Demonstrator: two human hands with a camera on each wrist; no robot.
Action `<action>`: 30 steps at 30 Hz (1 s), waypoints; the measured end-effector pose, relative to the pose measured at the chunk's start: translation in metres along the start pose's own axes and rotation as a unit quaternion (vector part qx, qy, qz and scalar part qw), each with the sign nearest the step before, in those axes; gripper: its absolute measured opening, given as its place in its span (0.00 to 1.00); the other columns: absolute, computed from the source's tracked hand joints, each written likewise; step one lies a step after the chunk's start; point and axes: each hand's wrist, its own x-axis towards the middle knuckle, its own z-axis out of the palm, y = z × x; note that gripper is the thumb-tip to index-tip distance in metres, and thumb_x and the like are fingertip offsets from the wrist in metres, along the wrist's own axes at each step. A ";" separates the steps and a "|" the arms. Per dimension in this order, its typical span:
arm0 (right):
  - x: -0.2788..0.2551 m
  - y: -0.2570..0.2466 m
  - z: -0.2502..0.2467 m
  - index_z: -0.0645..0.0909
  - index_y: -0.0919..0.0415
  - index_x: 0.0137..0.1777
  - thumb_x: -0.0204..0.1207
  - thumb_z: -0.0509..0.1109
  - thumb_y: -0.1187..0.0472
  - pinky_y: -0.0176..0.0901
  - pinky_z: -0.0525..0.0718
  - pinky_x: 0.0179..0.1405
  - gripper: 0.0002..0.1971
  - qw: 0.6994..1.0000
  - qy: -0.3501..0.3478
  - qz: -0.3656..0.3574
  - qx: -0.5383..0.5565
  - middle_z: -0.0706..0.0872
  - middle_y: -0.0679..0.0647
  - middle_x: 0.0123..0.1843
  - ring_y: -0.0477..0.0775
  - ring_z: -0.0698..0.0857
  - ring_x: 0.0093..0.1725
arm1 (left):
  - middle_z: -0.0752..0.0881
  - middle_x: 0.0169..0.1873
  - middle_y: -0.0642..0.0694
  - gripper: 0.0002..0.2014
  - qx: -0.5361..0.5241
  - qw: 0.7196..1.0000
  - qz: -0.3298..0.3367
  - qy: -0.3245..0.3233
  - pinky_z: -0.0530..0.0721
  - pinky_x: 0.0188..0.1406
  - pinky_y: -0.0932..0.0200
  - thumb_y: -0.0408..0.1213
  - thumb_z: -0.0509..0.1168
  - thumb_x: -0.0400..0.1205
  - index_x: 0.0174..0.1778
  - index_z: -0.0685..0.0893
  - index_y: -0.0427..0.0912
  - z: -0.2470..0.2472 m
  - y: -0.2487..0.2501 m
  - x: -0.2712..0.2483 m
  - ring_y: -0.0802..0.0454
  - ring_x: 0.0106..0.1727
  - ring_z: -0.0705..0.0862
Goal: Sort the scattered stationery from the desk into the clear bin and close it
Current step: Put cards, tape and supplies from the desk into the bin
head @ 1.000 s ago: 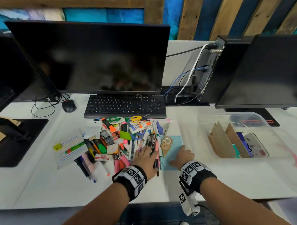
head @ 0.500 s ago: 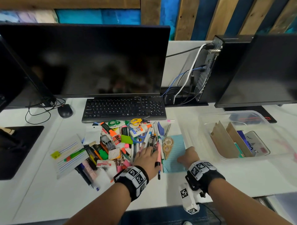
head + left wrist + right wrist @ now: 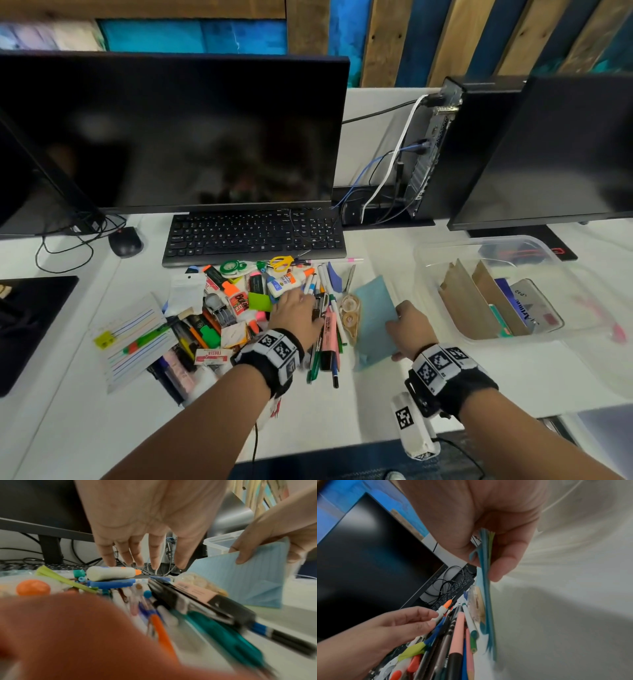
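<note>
Blue notepad (image 3: 373,318) pinched by right hand (image 3: 409,329); left hand (image 3: 294,310) flat over pens (image 3: 325,337).

My right hand (image 3: 409,329) now pinches the blue notepad (image 3: 375,318) at its right edge, thumb on one face and fingers on the other; a second ago that hand lay flat on the pad, which lay flat on the desk (image 3: 376,404). The pad's right side is now tilted up off the desk, while its left edge is down beside the tape dispenser (image 3: 350,314). My left hand (image 3: 297,313) has slid further from me over the pile of pens (image 3: 325,329), its straight fingers now reaching toward the white glue bottle (image 3: 286,281)
</note>
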 end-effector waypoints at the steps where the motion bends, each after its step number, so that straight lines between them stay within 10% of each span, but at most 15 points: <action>1: -0.001 -0.002 -0.002 0.67 0.64 0.55 0.77 0.58 0.68 0.46 0.86 0.21 0.08 1.000 0.000 -0.005 -0.007 0.77 0.61 0.51 0.66 0.85 0.39 | 0.66 0.75 0.45 0.25 -0.006 1.000 -0.014 0.006 0.63 0.79 0.48 0.50 0.59 0.83 0.75 0.69 0.46 -0.003 -0.003 0.005 0.45 0.78 0.62; 10: -0.006 -0.011 -0.010 0.65 0.63 0.50 0.77 0.56 0.68 0.59 0.88 0.38 0.04 0.996 0.038 -0.036 -0.074 0.77 0.59 0.42 0.67 0.84 0.42 | 0.65 0.77 0.39 0.26 -0.018 0.991 -0.135 -0.017 0.68 0.75 0.42 0.45 0.56 0.84 0.78 0.63 0.43 -0.014 -0.017 0.038 0.39 0.78 0.63; 16: -0.007 -0.009 -0.013 0.65 0.62 0.50 0.77 0.56 0.68 0.62 0.88 0.40 0.04 0.995 0.040 -0.043 -0.084 0.78 0.61 0.43 0.69 0.85 0.43 | 0.69 0.71 0.41 0.25 0.038 0.991 -0.121 0.032 0.69 0.70 0.46 0.46 0.61 0.82 0.74 0.67 0.43 -0.014 -0.014 0.038 0.41 0.73 0.67; 23: -0.008 -0.011 -0.012 0.66 0.63 0.52 0.77 0.56 0.67 0.63 0.88 0.41 0.05 0.993 0.042 -0.060 -0.093 0.78 0.60 0.44 0.68 0.85 0.44 | 0.78 0.65 0.42 0.31 0.010 0.995 -0.058 -0.075 0.80 0.64 0.48 0.56 0.69 0.74 0.68 0.73 0.42 0.009 0.000 0.031 0.44 0.65 0.77; 30: -0.010 -0.016 -0.018 0.67 0.64 0.54 0.78 0.56 0.67 0.64 0.88 0.42 0.06 0.992 0.047 -0.075 -0.088 0.78 0.60 0.43 0.68 0.85 0.44 | 0.82 0.58 0.40 0.24 0.016 0.992 -0.088 -0.086 0.84 0.54 0.51 0.46 0.70 0.75 0.63 0.74 0.38 0.009 0.013 0.027 0.43 0.58 0.83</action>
